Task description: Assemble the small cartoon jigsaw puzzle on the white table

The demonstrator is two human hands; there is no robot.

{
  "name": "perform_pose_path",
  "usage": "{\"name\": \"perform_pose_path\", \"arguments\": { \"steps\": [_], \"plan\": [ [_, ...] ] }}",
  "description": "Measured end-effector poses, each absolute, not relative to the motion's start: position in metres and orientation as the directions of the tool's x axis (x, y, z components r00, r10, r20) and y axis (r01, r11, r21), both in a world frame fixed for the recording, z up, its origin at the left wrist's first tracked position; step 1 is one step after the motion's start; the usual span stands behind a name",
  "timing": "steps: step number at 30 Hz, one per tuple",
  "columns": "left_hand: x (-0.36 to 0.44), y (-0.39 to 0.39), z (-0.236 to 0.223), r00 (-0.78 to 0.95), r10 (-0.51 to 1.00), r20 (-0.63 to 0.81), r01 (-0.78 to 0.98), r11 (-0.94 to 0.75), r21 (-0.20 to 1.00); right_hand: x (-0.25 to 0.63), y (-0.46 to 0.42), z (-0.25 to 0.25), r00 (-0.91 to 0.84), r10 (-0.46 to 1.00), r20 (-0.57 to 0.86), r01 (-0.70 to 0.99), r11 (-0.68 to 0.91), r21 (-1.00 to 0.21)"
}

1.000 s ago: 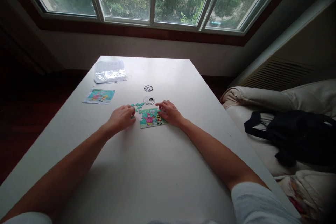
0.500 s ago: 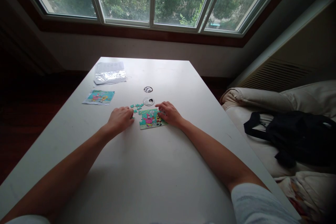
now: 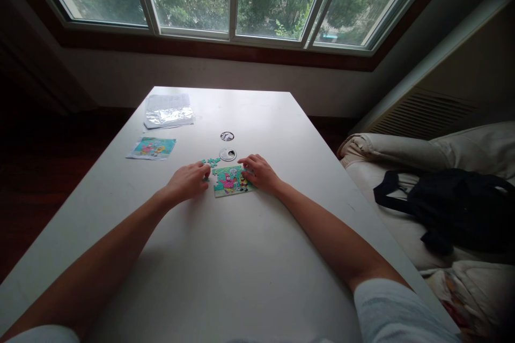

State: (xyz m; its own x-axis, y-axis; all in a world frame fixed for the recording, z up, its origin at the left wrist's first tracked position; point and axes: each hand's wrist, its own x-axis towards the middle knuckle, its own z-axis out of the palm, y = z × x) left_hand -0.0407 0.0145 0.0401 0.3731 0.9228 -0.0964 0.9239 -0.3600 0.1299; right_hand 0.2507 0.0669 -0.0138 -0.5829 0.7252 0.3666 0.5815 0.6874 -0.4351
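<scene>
A nearly whole jigsaw puzzle (image 3: 228,181) with pink, yellow and teal cartoon figures lies flat on the white table, its left edge and upper left corner uneven. My right hand (image 3: 260,172) rests over its right side, fingers apart and thumb on the picture. Just left of the puzzle, my left hand (image 3: 188,181) has its fingers curled together, with a bit of teal puzzle piece showing at the fingertips. Several loose teal puzzle pieces (image 3: 213,162) lie beyond that hand, partly hidden by it.
A printed picture sheet (image 3: 152,148) of the same scene lies to the left, with papers in a clear sleeve (image 3: 169,111) behind it. Two round discs (image 3: 228,155) sit beyond the puzzle. Right of the table (image 3: 257,268), a dark bag (image 3: 462,209) rests on a pale couch (image 3: 394,150).
My left hand drew back slightly left, uncovering more loose pieces, then came right again toward the puzzle's edge. My right hand has stayed on the puzzle.
</scene>
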Motion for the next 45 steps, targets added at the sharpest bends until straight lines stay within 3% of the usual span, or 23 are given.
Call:
{"name": "perform_pose_path", "arguments": {
  "steps": [18, 40, 45],
  "plan": [
    [-0.042, 0.017, 0.037, 0.415, 0.905, -0.093, 0.880, -0.374, 0.292, 0.251, 0.068, -0.015, -0.586, 0.724, 0.363, 0.577, 0.688, -0.441],
    [-0.039, 0.016, 0.033, 0.456, 0.888, -0.061, 0.855, -0.418, 0.308, 0.251, 0.068, -0.016, -0.591, 0.717, 0.368, 0.575, 0.695, -0.431],
    [-0.035, 0.015, 0.036, 0.404, 0.911, -0.077, 0.873, -0.360, 0.329, 0.251, 0.068, -0.015, -0.593, 0.717, 0.367, 0.575, 0.696, -0.430]
  ]
}}
